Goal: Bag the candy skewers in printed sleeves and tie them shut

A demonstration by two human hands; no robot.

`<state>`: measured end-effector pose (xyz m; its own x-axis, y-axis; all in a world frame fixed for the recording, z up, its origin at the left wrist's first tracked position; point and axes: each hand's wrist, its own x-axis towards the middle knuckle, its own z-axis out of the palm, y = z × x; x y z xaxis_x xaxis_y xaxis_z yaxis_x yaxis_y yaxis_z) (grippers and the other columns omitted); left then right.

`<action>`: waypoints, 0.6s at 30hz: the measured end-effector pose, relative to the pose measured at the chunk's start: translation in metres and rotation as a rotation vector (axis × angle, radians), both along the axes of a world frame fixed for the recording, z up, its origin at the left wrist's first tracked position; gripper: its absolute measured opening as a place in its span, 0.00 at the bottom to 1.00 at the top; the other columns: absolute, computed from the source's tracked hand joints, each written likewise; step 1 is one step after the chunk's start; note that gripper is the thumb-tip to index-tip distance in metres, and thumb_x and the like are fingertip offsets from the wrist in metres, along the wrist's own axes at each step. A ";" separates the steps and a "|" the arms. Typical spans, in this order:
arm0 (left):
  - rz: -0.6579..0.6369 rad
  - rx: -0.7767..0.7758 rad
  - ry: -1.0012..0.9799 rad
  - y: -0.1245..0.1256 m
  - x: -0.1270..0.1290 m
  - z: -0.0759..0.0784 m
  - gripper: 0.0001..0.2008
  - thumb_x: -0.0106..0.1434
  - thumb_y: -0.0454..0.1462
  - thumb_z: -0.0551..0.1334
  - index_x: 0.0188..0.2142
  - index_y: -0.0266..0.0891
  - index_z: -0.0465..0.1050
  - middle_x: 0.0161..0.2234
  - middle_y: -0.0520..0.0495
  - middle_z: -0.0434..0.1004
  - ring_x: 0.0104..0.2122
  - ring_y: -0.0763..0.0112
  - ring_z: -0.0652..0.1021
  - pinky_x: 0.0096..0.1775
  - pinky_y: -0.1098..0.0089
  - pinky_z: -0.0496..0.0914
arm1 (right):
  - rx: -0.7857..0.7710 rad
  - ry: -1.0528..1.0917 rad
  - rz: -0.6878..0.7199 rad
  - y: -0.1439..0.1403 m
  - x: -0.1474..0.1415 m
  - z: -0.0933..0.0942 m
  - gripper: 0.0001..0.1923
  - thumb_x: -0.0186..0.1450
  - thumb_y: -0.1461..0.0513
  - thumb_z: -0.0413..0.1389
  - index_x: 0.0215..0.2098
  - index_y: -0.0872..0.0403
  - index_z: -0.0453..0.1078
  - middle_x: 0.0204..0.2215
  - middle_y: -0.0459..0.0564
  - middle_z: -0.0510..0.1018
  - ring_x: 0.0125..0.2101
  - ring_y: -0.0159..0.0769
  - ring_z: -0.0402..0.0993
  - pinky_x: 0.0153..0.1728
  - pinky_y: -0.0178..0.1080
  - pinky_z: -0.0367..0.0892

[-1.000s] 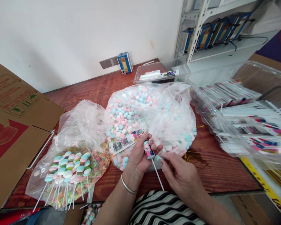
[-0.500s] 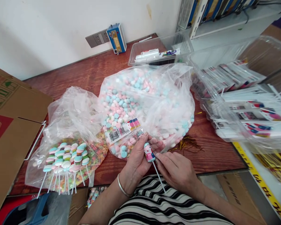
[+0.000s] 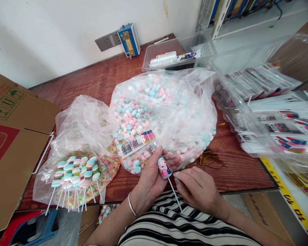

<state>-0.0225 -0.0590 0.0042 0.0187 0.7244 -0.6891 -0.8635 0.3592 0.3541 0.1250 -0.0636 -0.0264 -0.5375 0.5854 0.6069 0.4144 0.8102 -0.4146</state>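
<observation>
A candy on a stick (image 3: 164, 169) lies across my left hand (image 3: 154, 171), its top sleeved in a printed wrapper in pink, blue and red, its white stick pointing down toward my lap. The fingers and thumb of my left hand are closed around the wrapped part. Just right of the wrapper's lower end is my right hand (image 3: 199, 188), its fingers curled and the thumb and forefinger pinched together. Whatever those fingertips hold, if anything, is too small to make out. A flat printed wrapper (image 3: 137, 143) rests on the big bag of candies beyond my left hand.
Pink, white and blue candies fill the large clear bag (image 3: 187, 102). Several candy sticks (image 3: 75, 171) lie on a smaller bag (image 3: 83, 112) at left. Gold twist ties (image 3: 207, 159) are beside my right hand. A cardboard box (image 3: 20, 136) flanks the left; clear bins (image 3: 236, 102) stand right.
My right hand has drawn slightly right, away from the wrapper's lower end. The left hand still holds the candy stick. The whole view has shifted a little.
</observation>
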 end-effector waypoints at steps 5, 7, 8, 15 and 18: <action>-0.004 0.021 -0.002 0.001 0.001 -0.001 0.09 0.61 0.39 0.65 0.30 0.35 0.71 0.26 0.49 0.77 0.29 0.68 0.81 0.45 0.59 0.74 | 0.000 -0.025 -0.043 0.001 -0.002 -0.004 0.08 0.65 0.68 0.54 0.44 0.56 0.68 0.27 0.51 0.79 0.28 0.36 0.76 0.31 0.38 0.70; -0.005 0.022 -0.003 0.001 0.002 0.000 0.09 0.61 0.39 0.65 0.30 0.35 0.71 0.25 0.49 0.77 0.29 0.68 0.81 0.45 0.59 0.75 | 0.003 -0.020 -0.049 0.001 -0.002 -0.005 0.09 0.65 0.69 0.53 0.44 0.56 0.68 0.27 0.50 0.79 0.28 0.36 0.76 0.31 0.38 0.70; -0.005 0.019 -0.002 0.002 0.002 0.000 0.09 0.61 0.39 0.64 0.30 0.34 0.71 0.25 0.49 0.77 0.29 0.68 0.80 0.45 0.59 0.75 | 0.004 -0.019 -0.047 0.001 -0.002 -0.005 0.09 0.65 0.69 0.53 0.44 0.56 0.68 0.27 0.50 0.79 0.28 0.36 0.76 0.31 0.38 0.70; -0.012 -0.013 -0.013 0.002 0.004 0.001 0.10 0.62 0.40 0.63 0.29 0.35 0.70 0.25 0.49 0.75 0.30 0.65 0.81 0.44 0.57 0.75 | 0.031 -0.018 -0.022 0.001 -0.001 -0.004 0.11 0.64 0.69 0.55 0.45 0.58 0.68 0.29 0.52 0.79 0.29 0.37 0.76 0.32 0.40 0.70; -0.021 -0.009 -0.013 0.003 0.005 0.002 0.10 0.61 0.40 0.65 0.29 0.35 0.71 0.25 0.49 0.75 0.31 0.64 0.81 0.44 0.57 0.75 | 0.041 -0.020 -0.024 0.002 -0.003 -0.003 0.10 0.65 0.70 0.53 0.44 0.56 0.68 0.28 0.51 0.79 0.29 0.36 0.76 0.31 0.39 0.69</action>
<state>-0.0176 -0.0563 0.0067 0.0427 0.7178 -0.6950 -0.8605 0.3799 0.3395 0.1224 -0.0618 -0.0294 -0.5361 0.5732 0.6198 0.4419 0.8161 -0.3725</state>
